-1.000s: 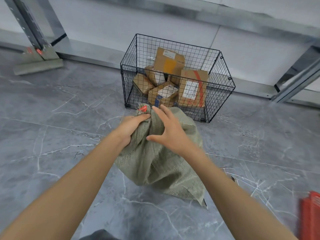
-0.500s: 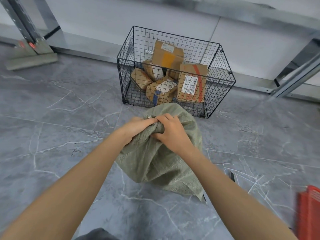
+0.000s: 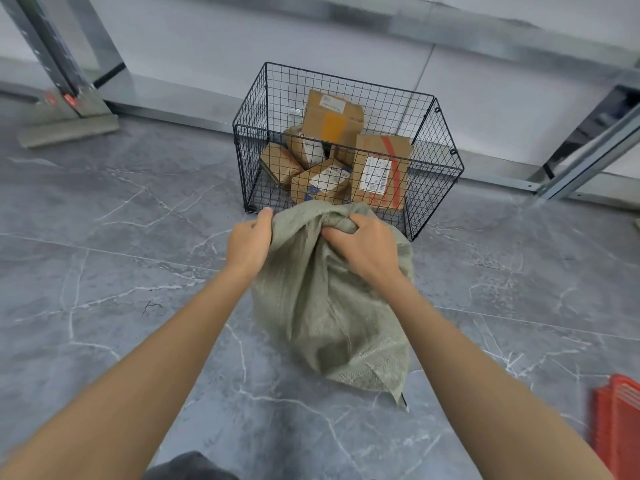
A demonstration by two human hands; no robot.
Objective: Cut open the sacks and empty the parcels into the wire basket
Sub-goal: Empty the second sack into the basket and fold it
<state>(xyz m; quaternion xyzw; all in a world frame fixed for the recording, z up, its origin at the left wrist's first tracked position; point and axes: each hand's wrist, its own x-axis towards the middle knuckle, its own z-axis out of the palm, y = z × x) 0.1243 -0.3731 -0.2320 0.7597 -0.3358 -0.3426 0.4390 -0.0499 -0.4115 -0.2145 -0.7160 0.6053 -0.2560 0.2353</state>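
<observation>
A grey-green woven sack [image 3: 329, 306] stands on the floor just in front of the black wire basket [image 3: 434, 174]. My left hand [image 3: 247, 242] grips the left side of the sack's top edge. My right hand [image 3: 363, 244] holds a bunch of the cloth at the top right. The sack's mouth is spread between the two hands, close to the basket's near wall. Several brown cardboard parcels [image 3: 379, 171] with white labels lie piled inside the basket.
Grey marble-patterned floor tiles lie all around. A metal rack post with a foot plate [image 3: 65, 109] stands at the back left, and slanted rack struts [image 3: 588, 157] at the back right. A red plastic item [image 3: 620, 431] lies at the right edge.
My hands were together on the sack's bunched neck; now they have moved apart and spread the top. The red tag seen on the neck is no longer visible.
</observation>
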